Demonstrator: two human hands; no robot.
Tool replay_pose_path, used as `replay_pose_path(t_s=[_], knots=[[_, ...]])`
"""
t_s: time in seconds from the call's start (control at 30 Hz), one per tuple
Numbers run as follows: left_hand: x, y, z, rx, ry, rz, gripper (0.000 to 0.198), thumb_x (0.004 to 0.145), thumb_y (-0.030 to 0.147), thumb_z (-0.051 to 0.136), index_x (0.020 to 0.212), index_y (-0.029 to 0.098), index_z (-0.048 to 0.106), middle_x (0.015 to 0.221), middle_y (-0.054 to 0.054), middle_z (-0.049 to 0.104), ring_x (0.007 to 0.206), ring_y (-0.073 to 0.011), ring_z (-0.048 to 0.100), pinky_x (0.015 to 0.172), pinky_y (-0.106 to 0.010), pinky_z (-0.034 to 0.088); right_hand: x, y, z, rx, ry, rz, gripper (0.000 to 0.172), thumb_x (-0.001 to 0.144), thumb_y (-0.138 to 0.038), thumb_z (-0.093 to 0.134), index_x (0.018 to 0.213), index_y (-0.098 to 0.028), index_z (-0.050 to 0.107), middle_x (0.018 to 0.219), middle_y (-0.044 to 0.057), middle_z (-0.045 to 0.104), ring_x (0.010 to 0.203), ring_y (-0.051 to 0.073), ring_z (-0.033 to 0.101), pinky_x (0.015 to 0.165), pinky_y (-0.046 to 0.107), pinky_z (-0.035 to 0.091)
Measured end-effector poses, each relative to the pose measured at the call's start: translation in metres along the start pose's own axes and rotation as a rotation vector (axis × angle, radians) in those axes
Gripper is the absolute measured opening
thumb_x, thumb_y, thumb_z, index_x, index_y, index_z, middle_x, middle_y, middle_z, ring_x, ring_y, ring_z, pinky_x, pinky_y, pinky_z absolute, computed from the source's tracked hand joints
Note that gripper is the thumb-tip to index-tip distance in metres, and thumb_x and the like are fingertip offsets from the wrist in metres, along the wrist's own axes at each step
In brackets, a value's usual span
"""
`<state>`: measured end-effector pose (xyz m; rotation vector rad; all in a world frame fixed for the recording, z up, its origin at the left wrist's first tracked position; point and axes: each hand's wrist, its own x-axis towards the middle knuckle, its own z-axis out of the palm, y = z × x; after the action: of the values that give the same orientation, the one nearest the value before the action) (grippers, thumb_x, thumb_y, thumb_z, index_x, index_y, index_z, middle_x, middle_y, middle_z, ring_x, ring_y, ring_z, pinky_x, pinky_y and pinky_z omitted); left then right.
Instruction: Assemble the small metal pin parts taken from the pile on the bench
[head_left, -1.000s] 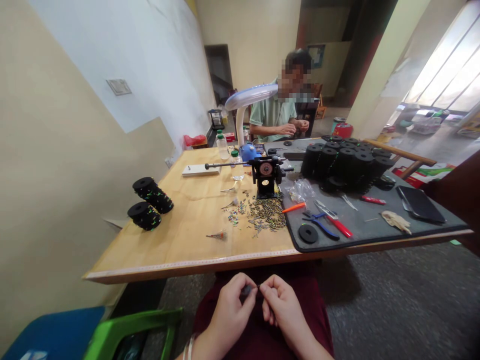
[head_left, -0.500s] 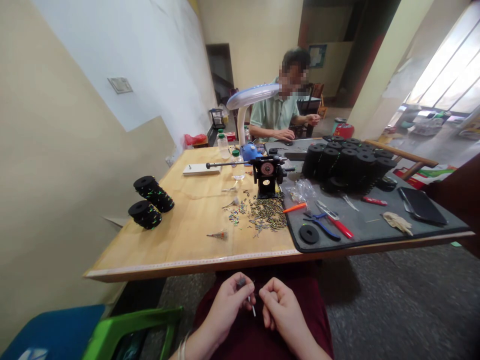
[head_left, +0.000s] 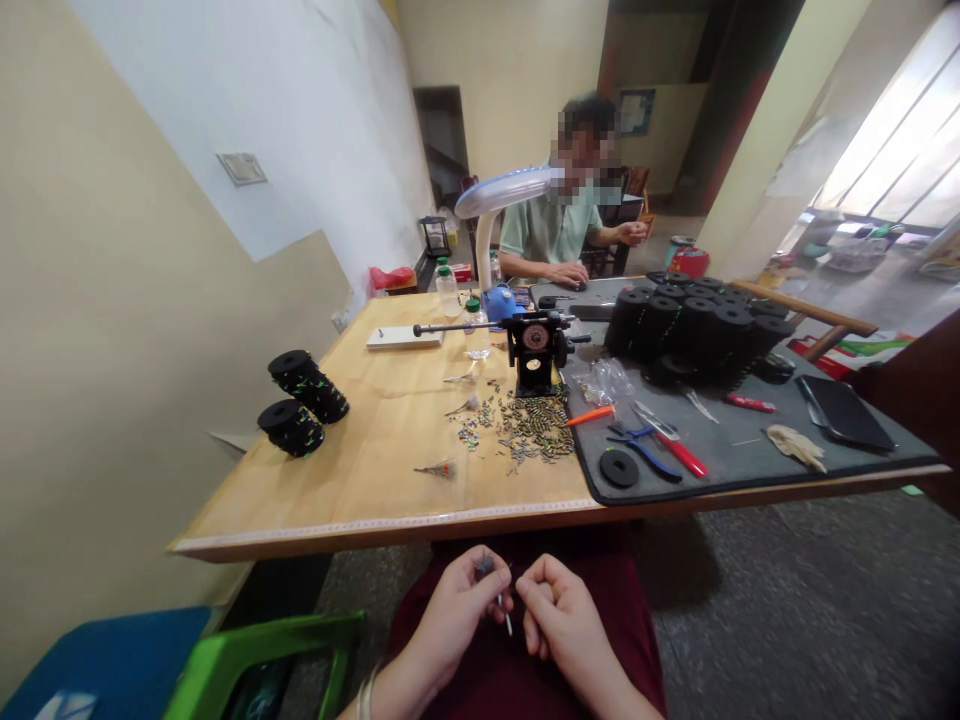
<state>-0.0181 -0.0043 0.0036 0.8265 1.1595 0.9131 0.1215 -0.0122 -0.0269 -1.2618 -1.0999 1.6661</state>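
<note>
Low in the head view, my left hand (head_left: 459,612) is closed around a thin white stick (head_left: 508,622) whose lower end pokes out below the fingers. A small dark grey bundle (head_left: 484,566) shows at the top of the same grip; whether it belongs to the stick cannot be made out. Just to the right, my right hand (head_left: 568,618) is closed, thumb and forefinger pinched together close to the left fingertips. Whatever sits in that pinch is too small to see. Both hands are above my lap, in front of the table edge.
On the wooden table (head_left: 360,450) stand black spools (head_left: 292,428), a black winding device (head_left: 534,350) and a lamp (head_left: 510,190). Small metal parts (head_left: 536,425) lie scattered. A grey mat (head_left: 720,465) bears pliers (head_left: 645,448) and more spools. A co-worker (head_left: 551,235) sits opposite.
My hands keep the same grip and place, with no clear motion. Across the table, the co-worker's raised hand has shifted slightly up and to the right.
</note>
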Motion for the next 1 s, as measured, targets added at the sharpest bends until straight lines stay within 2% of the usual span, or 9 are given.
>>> replay_pose_path(t_s=[0.43, 0.7, 0.9, 1.0], knots=[[0.001, -0.001, 0.002, 0.130, -0.051, 0.061, 0.028, 0.072, 0.038, 0.068, 0.068, 0.015, 0.052, 0.054, 0.001, 0.057, 0.048, -0.0104, 0.052, 0.049, -0.021, 0.041, 0.002, -0.005, 0.000, 0.031, 0.027, 0.000, 0.050, 0.070, -0.067, 0.059, 0.069, -0.019, 0.046, 0.035, -0.009, 0.048, 0.028, 0.004, 0.030, 0.033, 0.016, 0.019], [0.000, -0.007, 0.002, 0.224, -0.069, 0.100, 0.027, 0.075, 0.038, 0.065, 0.069, 0.017, 0.049, 0.051, 0.003, 0.054, 0.043, -0.0080, 0.048, 0.045, -0.019, 0.038, 0.004, -0.006, 0.002, 0.068, 0.010, -0.011, 0.050, 0.069, -0.066, 0.061, 0.076, -0.017, 0.050, 0.035, -0.009, 0.048, 0.028, 0.004, 0.031, 0.032, 0.016, 0.019], [0.002, -0.010, 0.001, 0.236, -0.099, 0.069, 0.029, 0.076, 0.041, 0.062, 0.070, 0.018, 0.046, 0.050, 0.004, 0.055, 0.039, -0.0071, 0.046, 0.040, -0.018, 0.035, 0.005, -0.005, -0.001, 0.102, 0.031, -0.018, 0.048, 0.070, -0.064, 0.062, 0.075, -0.018, 0.050, 0.035, -0.009, 0.048, 0.028, 0.003, 0.029, 0.032, 0.016, 0.019], [0.002, -0.008, 0.002, 0.211, -0.117, 0.056, 0.028, 0.076, 0.041, 0.062, 0.072, 0.017, 0.047, 0.052, 0.003, 0.056, 0.039, -0.0075, 0.047, 0.041, -0.019, 0.037, 0.004, -0.006, -0.004, 0.143, 0.070, -0.022, 0.046, 0.071, -0.063, 0.061, 0.076, -0.019, 0.048, 0.034, -0.011, 0.046, 0.028, 0.003, 0.026, 0.033, 0.016, 0.016]])
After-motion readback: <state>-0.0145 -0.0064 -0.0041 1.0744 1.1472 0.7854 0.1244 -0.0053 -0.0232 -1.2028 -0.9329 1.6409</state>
